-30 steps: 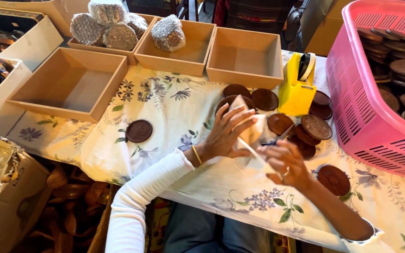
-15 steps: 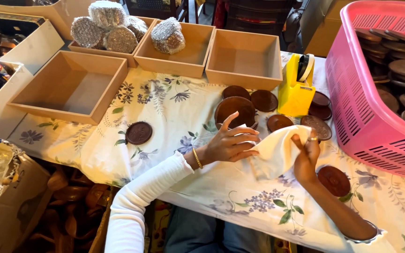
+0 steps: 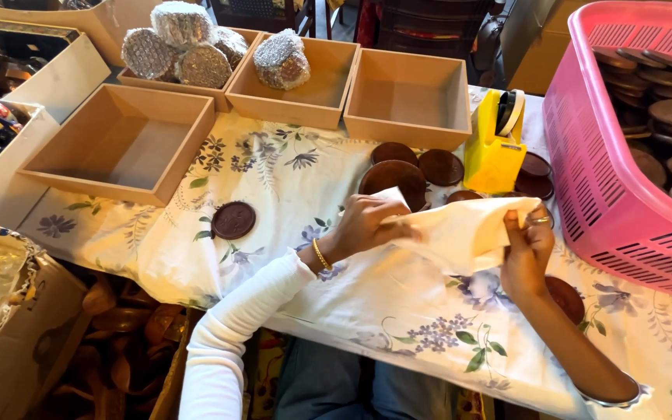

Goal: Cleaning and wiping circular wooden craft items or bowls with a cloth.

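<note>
Both hands [image 3: 445, 233] have raised the cream cloth [image 3: 468, 229] higher.

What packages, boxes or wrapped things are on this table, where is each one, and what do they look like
Silver wrapped bundles: far left, piled in a tan box, round, glittery mesh.
Single wrapped bundle: next tan box to the right, silver.
Empty tan boxes: square, one at left, another far centre.
Pink basket: right edge, slotted plastic, holds brown discs.
Yellow tape dispenser: beside the basket.
Cream pouch: held between left hand and right hand.
</note>
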